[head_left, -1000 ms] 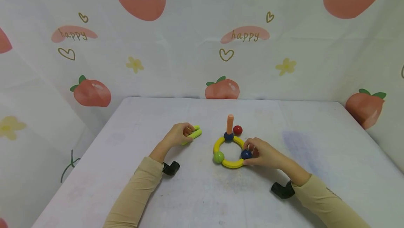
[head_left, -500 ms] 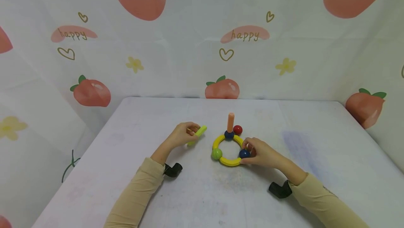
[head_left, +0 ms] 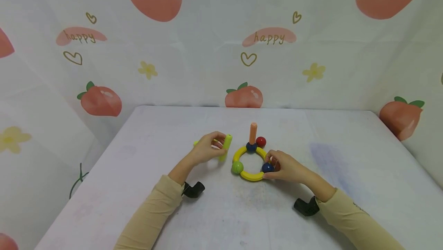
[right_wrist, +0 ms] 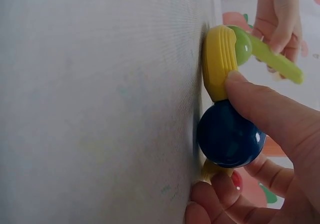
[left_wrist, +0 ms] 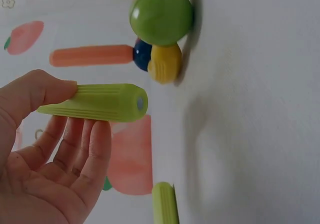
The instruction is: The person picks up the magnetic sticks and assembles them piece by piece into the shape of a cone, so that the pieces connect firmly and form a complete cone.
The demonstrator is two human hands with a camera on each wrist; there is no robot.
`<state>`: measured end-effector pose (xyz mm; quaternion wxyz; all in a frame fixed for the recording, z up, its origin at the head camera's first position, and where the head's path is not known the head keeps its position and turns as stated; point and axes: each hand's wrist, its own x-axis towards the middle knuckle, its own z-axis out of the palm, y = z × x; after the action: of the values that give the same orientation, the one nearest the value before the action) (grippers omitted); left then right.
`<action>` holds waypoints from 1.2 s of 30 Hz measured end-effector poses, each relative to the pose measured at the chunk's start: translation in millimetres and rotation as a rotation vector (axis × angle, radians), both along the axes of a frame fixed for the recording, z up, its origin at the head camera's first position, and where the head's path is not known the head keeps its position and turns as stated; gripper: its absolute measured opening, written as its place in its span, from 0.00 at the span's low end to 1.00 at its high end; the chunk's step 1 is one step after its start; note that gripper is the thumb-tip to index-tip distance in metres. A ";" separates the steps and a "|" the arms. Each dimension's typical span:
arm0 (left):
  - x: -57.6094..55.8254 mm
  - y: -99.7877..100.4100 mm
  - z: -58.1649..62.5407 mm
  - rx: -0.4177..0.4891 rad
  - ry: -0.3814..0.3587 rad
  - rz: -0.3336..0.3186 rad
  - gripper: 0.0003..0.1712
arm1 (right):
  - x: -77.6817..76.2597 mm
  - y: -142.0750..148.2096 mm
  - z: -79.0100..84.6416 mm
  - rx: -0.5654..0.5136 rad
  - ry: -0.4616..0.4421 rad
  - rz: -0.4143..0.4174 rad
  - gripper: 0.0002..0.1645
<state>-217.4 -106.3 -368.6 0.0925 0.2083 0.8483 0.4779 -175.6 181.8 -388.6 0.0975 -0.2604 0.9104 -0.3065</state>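
Note:
My left hand [head_left: 207,149] pinches a lime-green toy building rod [head_left: 227,143] between thumb and fingers, tilted upright above the table. In the left wrist view its near end shows a silvery disc. A second lime-green rod [left_wrist: 165,204] lies on the table behind that hand. My right hand [head_left: 290,168] grips a ring of yellow curved pieces [head_left: 252,176], thumb and fingers either side of a dark blue ball [right_wrist: 230,134]. The ring also has a green ball [head_left: 237,167] at its left and another dark blue ball [head_left: 251,147] at the back, from which an orange rod [head_left: 253,133] stands upright.
A red ball [head_left: 261,141] rests just behind the ring, right of the orange rod. The white table [head_left: 221,215] ends at a cloth backdrop [head_left: 194,42] printed with peaches. Black wrist-worn pieces [head_left: 194,190] stick out by each sleeve.
My left hand has lifted one green rod away from the other, moved it right towards the ring and turned it more upright. The ring, in my right hand, has shifted slightly left and back.

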 end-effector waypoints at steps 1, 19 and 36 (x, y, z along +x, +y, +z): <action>1.4 1.4 1.0 0.003 -0.007 -0.002 0.23 | 0.0 -0.1 0.2 -0.001 -0.002 0.000 0.24; 17.9 16.6 10.7 0.107 -0.054 -0.106 0.20 | 0.6 -2.0 3.0 -0.012 -0.020 0.004 0.24; 21.0 20.1 9.3 0.113 -0.056 -0.166 0.18 | -0.3 -0.4 0.3 -0.004 -0.030 0.004 0.24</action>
<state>-196.4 -86.2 -359.3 0.1435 0.2695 0.7969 0.5212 -175.9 181.4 -388.3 0.1110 -0.2580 0.9076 -0.3120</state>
